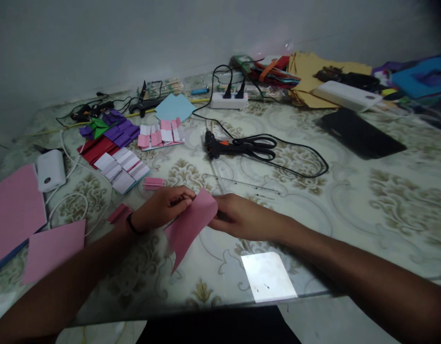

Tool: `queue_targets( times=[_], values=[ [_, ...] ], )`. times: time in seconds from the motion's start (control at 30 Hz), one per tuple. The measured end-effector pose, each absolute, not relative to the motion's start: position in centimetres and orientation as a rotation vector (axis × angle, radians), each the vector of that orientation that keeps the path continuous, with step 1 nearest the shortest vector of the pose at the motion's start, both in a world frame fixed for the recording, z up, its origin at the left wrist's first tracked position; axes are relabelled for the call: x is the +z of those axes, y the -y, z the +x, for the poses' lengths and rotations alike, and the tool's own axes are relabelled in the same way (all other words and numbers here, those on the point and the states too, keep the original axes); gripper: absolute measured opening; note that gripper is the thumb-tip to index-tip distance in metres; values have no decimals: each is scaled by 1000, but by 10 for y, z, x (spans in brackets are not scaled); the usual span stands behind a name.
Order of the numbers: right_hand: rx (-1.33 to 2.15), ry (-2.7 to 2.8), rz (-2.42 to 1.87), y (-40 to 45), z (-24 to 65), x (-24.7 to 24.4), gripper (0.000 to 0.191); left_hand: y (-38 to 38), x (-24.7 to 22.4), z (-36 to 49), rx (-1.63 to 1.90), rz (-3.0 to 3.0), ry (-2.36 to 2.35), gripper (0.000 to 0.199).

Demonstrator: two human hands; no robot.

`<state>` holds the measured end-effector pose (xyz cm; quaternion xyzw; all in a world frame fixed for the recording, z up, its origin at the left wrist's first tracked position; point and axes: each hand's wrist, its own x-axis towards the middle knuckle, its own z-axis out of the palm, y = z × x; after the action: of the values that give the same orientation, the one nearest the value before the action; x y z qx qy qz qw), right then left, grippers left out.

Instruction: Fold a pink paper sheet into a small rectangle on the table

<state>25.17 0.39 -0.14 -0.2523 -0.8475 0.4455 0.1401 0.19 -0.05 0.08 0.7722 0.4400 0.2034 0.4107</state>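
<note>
A pink paper sheet (191,222) is held between both hands above the patterned table, tilted and curling at its upper right corner. My left hand (166,208) pinches its upper left edge with thumb and fingers. My right hand (242,217) grips the right edge; its fingertips are partly hidden behind the paper. A small folded pink piece (153,183) lies just beyond my left hand, and another folded pink piece (120,214) is beside my left wrist.
Folded papers (122,169), a white device (51,170) and pink sheets (55,248) lie left. A black glue gun (223,147) with its cord, a power strip (229,100) and light blue paper (175,107) are beyond the hands. A black item (361,134) lies right.
</note>
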Motion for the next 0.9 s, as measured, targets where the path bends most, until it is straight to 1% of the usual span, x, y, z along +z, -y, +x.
queue_targets(
  times=[0.67, 0.9],
  values=[
    [1257, 2453, -705, -4, 252, -3, 32, 1, 1, 1, 502, 1940, -1108, 22],
    [1294, 2440, -727, -4, 252, -3, 36, 1, 0, 1, 499, 1940, -1111, 22]
  ],
)
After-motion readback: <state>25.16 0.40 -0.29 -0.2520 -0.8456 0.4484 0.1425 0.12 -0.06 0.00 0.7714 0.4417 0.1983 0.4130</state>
